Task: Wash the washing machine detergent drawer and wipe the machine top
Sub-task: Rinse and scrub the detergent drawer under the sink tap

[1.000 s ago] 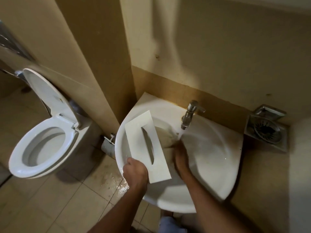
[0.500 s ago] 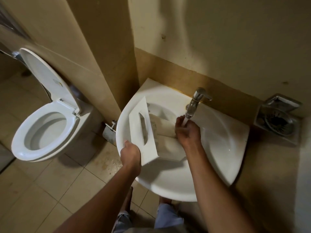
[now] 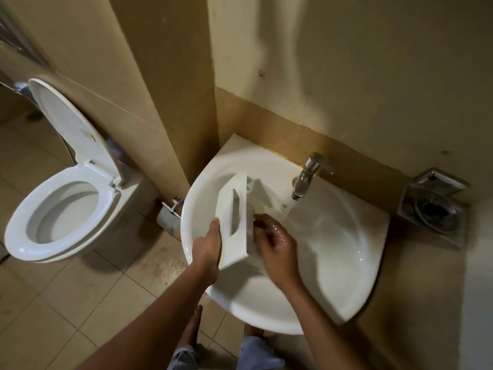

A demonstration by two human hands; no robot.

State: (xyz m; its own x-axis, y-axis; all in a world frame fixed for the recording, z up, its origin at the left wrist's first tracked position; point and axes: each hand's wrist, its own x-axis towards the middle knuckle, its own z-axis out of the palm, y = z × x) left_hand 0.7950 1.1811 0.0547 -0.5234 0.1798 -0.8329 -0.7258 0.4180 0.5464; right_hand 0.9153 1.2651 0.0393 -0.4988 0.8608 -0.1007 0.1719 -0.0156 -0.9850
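Detergent drawer [image 3: 234, 247], white moulded plastic with a flat rectangular front panel and a slotted handle, held tilted over the rounded, glazed white corner sink [image 3: 266, 316]. Left hand [image 3: 206, 248] grips the panel's lower edge. Right hand [image 3: 277, 241], wet and glistening, fingers curled against the drawer's stained body behind the panel; whether it grasps anything cannot be told. Chrome tap [image 3: 306, 177] above

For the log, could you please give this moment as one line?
left hand grips detergent drawer; right hand, wet, on its body; tap running; over sink
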